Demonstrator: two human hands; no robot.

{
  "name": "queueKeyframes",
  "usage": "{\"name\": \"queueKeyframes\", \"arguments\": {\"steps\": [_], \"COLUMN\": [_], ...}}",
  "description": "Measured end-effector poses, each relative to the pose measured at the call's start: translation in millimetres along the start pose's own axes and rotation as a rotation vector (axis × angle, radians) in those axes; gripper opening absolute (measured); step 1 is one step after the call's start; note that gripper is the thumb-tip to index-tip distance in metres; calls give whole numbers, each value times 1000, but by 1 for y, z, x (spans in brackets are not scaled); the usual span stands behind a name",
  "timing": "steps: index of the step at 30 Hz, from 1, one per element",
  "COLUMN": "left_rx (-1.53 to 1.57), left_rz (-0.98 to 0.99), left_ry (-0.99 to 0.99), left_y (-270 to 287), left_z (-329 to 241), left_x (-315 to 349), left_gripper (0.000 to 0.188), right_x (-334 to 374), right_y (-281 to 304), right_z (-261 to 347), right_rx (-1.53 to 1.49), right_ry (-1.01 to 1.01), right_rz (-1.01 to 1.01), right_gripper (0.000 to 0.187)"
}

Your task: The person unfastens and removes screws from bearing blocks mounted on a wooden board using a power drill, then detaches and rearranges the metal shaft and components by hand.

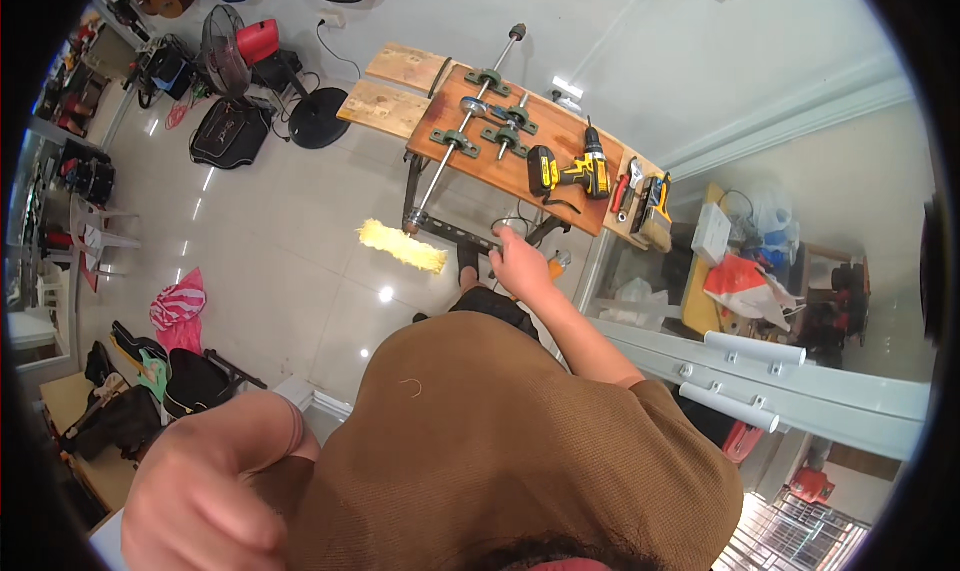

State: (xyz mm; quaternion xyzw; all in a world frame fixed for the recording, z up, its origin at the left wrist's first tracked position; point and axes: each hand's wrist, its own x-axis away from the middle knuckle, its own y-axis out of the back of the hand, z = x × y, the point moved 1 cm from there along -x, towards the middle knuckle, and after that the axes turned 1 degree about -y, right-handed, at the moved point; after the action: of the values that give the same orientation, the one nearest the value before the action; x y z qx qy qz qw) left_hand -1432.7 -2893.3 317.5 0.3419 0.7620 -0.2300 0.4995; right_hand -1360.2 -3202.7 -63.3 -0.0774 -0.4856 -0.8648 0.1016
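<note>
My right hand (pixel 519 263) reaches toward the front edge of the wooden workbench (pixel 450 136), its fingers curled by a thin round ring-like thing. What it holds, if anything, is too small to tell. Blurred and close, my left hand (pixel 205 496) is raised at the lower left, its fingertips smeared. Mounted on the bench is a long metal shaft (pixel 437 183) in green bearing blocks (pixel 455 143), with a drill chuck at each end. A fluffy yellow roller (pixel 402 246) sits at the shaft's near end, over the floor. A shorter shaft (pixel 508 131) lies beside it.
On the bench's right are a yellow-black cordless drill (pixel 575 171), red-handled pliers (pixel 622 191) and a brush (pixel 655 233). A red fan (pixel 255 46) stands back left. Glass doors with white handles (pixel 755 349) are at right. Bags (pixel 185 381) lie at left.
</note>
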Motion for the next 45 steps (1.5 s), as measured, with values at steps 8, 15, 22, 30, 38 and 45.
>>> {"name": "queueKeyframes", "arguments": {"steps": [8, 15, 22, 30, 38, 45], "left_rx": [35, -718, -614, -1059, -837, -758], "left_rz": [-318, -410, -471, -437, -704, -938], "left_ry": [528, 1466, 1638, 1573, 1680, 1553], "left_y": [34, 36, 94, 136, 134, 118], "left_z": [33, 140, 292, 411, 443, 452], "left_x": [104, 187, 233, 284, 327, 327], "left_gripper": [11, 14, 21, 49, 48, 42], "right_x": [4, -69, -210, -314, -342, -347], "right_y": [14, 47, 95, 84, 39, 33], "right_z": [-18, -53, -91, -64, -42, -41], "right_rx": [-59, -218, -133, 23, 210, 177], "right_ry": [-70, -45, 150, 372, 431, 421], "right_rz": [-20, -122, -286, -115, -185, -96], "right_gripper": [29, 19, 21, 42, 38, 25]}}
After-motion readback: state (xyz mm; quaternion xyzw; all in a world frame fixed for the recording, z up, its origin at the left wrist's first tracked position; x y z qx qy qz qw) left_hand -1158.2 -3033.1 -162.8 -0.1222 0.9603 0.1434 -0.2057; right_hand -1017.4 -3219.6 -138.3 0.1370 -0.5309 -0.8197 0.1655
